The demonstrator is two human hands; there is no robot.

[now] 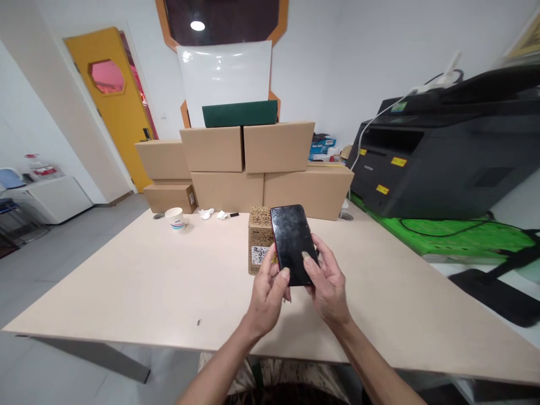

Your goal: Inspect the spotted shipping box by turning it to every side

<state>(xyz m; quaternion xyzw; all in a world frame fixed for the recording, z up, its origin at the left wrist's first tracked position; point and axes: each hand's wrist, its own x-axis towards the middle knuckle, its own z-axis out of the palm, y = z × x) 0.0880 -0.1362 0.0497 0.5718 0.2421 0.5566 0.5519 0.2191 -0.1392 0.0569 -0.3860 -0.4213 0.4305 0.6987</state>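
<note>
A black smartphone (291,239) with a dark, smudged screen is held upright above the beige table (147,281). My left hand (270,292) grips its lower left edge, thumb on the glass. My right hand (329,281) grips the lower right edge, thumb resting on the screen. Just behind the phone stands a small patterned cardboard box (259,239) with a white label, on the table.
Stacked cardboard boxes (248,169) line the table's far edge, with a green case and a whiteboard on top. A paper cup (174,217), crumpled tissues (211,214) and a marker lie near them. A black printer (447,152) sits right on a green mat.
</note>
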